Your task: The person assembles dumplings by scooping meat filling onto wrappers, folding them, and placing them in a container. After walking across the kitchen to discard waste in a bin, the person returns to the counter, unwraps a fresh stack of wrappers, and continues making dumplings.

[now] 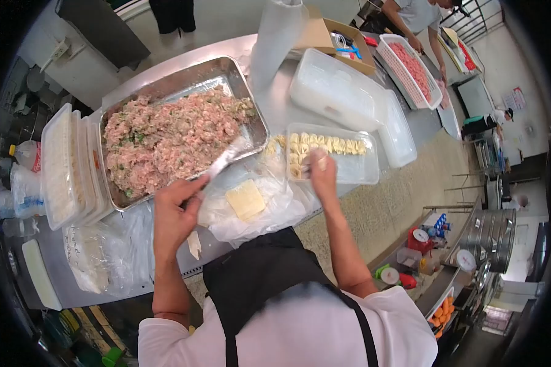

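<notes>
My left hand (176,205) is closed round the handle of a flat metal spatula (228,156), whose blade lies over the near right corner of a steel tray. Pink minced meat with green bits (171,134) fills most of that steel tray (258,116). My right hand (322,174), smeared by motion, is at the near side of a clear plastic container (364,174). Rows of folded wontons (327,144) sit inside it. Whether the right fingers hold anything cannot be made out. Between my hands a stack of square wonton wrappers (245,200) lies on a plastic bag (281,214).
Stacked lidded containers (67,165) stand left of the tray, with wrapped packs (92,257) nearer me. Empty plastic containers (337,88) and a cardboard box (355,52) are behind. A co-worker (419,18) stands at a white basket of meat (410,70).
</notes>
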{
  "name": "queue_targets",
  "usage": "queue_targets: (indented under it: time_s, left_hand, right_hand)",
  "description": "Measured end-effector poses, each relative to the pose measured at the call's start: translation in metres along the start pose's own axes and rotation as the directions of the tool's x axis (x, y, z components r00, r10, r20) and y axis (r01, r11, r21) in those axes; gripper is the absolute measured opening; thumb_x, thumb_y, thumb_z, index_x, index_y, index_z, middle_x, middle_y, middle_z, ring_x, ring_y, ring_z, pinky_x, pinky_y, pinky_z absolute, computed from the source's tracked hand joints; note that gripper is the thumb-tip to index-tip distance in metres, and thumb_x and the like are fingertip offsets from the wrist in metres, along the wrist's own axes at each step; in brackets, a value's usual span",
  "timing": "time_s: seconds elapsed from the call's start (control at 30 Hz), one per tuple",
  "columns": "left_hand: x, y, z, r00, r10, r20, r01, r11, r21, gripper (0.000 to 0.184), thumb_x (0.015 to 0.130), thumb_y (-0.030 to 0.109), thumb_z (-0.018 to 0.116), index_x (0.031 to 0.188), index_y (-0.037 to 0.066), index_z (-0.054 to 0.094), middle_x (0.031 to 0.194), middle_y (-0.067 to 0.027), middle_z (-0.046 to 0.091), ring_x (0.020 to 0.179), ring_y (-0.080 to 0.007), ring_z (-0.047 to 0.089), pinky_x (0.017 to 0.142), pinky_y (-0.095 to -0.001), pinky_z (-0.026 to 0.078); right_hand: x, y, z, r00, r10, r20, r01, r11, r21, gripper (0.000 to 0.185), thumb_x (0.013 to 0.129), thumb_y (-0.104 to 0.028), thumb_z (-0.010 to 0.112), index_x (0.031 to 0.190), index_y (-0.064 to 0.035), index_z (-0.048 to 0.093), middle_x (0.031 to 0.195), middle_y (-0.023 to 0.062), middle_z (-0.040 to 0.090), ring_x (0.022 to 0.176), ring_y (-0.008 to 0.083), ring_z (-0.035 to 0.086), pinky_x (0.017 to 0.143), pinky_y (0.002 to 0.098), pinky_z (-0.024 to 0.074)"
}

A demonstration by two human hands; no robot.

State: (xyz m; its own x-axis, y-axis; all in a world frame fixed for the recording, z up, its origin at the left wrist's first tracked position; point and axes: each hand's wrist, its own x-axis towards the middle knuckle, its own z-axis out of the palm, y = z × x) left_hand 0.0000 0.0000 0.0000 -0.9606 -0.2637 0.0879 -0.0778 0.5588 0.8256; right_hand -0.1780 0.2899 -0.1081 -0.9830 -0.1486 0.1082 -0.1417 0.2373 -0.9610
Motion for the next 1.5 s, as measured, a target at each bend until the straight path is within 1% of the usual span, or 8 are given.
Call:
queue_targets:
  time_s: [0.13,0.3,0.6,0.8,1.1,1.2,1.33,1.5]
  left_hand:
    - [-0.007,-0.020,0.014,0.993,-0.115,-0.020,0.112,0.987,-0.119,0.038,0.081,-0.007,0.064,0.117,0.003,0.072,0.084,-0.0076,0.066,0.072,-0.0125,0.057,0.066,-0.0255,0.044]
    - [-0.010,-0.031,0.015,0.994,-0.060,-0.088,0.048,0.990,-0.136,0.037,0.080,-0.005,0.066,0.114,0.004,0.073,0.076,-0.0084,0.065,0.063,-0.0131,0.054,0.059,-0.0270,0.042]
    - [-0.009,-0.025,0.013,0.993,-0.109,-0.051,0.104,0.990,-0.094,0.039,0.077,-0.004,0.065,0.114,0.004,0.073,0.074,-0.0096,0.063,0.061,-0.0139,0.054,0.058,-0.0288,0.042]
    - [-0.014,-0.036,0.013,0.991,-0.107,-0.085,0.097,0.989,-0.111,0.038,0.077,-0.004,0.065,0.113,0.003,0.073,0.073,-0.0091,0.062,0.061,-0.0144,0.053,0.058,-0.0287,0.042]
    - [-0.021,-0.044,0.009,0.978,-0.199,-0.069,0.195,0.979,-0.051,0.038,0.079,-0.001,0.068,0.116,0.004,0.072,0.072,-0.0075,0.059,0.060,-0.0138,0.048,0.057,-0.0290,0.040]
    - [-0.024,-0.047,0.003,0.972,-0.213,-0.102,0.213,0.977,-0.010,0.040,0.079,0.001,0.069,0.119,0.005,0.071,0.074,-0.0078,0.060,0.060,-0.0136,0.047,0.057,-0.0295,0.040]
    - [-0.025,-0.050,0.004,0.963,-0.265,-0.059,0.262,0.964,-0.045,0.040,0.085,-0.002,0.065,0.125,0.002,0.067,0.090,-0.0009,0.065,0.071,-0.0069,0.047,0.063,-0.0221,0.041]
    - [-0.030,-0.051,-0.001,0.955,-0.282,-0.088,0.279,0.959,-0.051,0.040,0.086,-0.001,0.064,0.126,0.002,0.066,0.093,-0.0024,0.067,0.074,-0.0068,0.050,0.069,-0.0240,0.044]
  right_hand:
    - [0.028,0.003,-0.080,0.977,0.132,-0.169,-0.141,0.989,-0.042,0.040,0.102,-0.040,0.055,0.080,-0.0071,0.061,0.068,-0.0007,0.057,0.062,0.0080,0.054,0.055,0.0283,0.0433]
    - [0.052,0.056,-0.126,1.000,0.015,-0.010,-0.018,0.783,-0.622,0.032,0.100,-0.031,0.058,0.092,-0.0005,0.064,0.084,0.0144,0.068,0.076,0.0242,0.065,0.070,0.0357,0.0498]
    - [0.069,0.071,-0.091,0.947,-0.320,0.035,0.237,0.621,-0.747,0.040,0.066,-0.008,0.083,0.100,-0.0010,0.063,0.087,0.0180,0.069,0.085,0.0342,0.068,0.077,0.0398,0.0535]
    - [0.070,0.081,-0.085,0.998,-0.011,-0.064,-0.041,0.658,-0.752,0.042,0.061,-0.009,0.088,0.096,-0.0004,0.065,0.085,0.0146,0.072,0.082,0.0311,0.071,0.073,0.0391,0.0552]
    - [0.055,0.038,-0.070,0.984,-0.176,-0.023,0.087,0.588,-0.804,0.033,0.067,-0.004,0.083,0.098,-0.0004,0.070,0.095,0.0170,0.073,0.091,0.0340,0.071,0.079,0.0396,0.0550]
    - [0.023,-0.007,-0.028,0.980,-0.186,0.072,0.190,0.768,-0.612,0.028,0.071,0.001,0.077,0.099,-0.0028,0.071,0.100,0.0160,0.072,0.093,0.0329,0.070,0.080,0.0377,0.0543]
    - [-0.032,-0.009,0.041,0.722,-0.208,0.660,0.399,0.905,-0.150,0.022,0.072,0.002,0.070,0.092,-0.0052,0.071,0.093,0.0132,0.069,0.090,0.0350,0.066,0.080,0.0399,0.0534]
    - [-0.067,0.020,0.086,0.577,-0.111,0.809,0.611,0.716,-0.337,0.012,0.073,-0.007,0.072,0.085,-0.0077,0.071,0.089,0.0105,0.065,0.093,0.0331,0.064,0.076,0.0438,0.0531]
